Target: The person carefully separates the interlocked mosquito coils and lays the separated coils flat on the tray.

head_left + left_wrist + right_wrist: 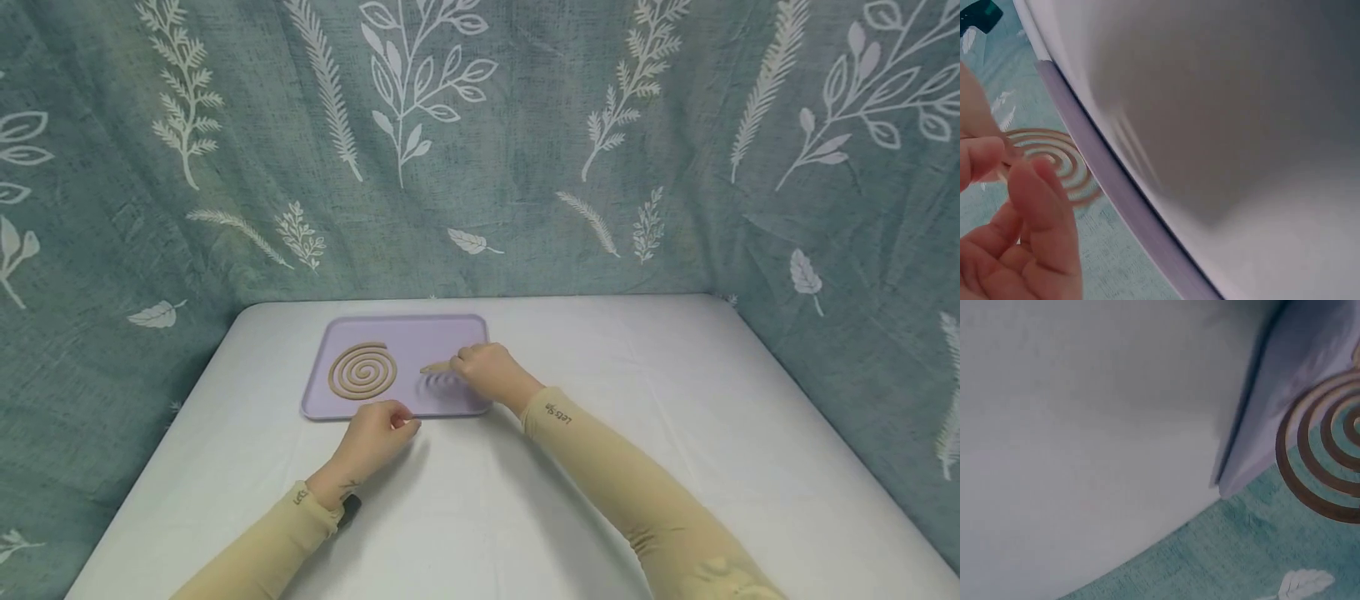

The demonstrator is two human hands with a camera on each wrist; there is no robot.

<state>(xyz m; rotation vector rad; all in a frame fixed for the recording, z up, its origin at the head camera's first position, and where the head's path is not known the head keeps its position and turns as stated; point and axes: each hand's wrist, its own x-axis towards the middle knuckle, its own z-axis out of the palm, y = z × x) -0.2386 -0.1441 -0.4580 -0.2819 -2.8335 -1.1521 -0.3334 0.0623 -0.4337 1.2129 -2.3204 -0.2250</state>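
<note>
A tan spiral coil, like a mosquito coil (pixel 363 373), lies flat on the left part of a lilac tray (pixel 408 327). Above the tray's right part, my right hand (pixel 491 372) grips a second coil (pixel 436 367) by its edge. This coil is raised and nearly edge-on in the head view, and its striped shadow falls on the tray. My left hand (pixel 382 433) hovers by the tray's front edge, fingers loosely curled, with nothing visible in it. In the right wrist view the raised coil's rings (pixel 1281 447) show at the right border; most of the right hand is out of that frame.
A white cloth (pixel 637 400) covers the table around the tray. Teal curtains (pixel 525 150) with white leaf prints stand behind the table and along both sides. A black band (pixel 348 510) is on the left wrist.
</note>
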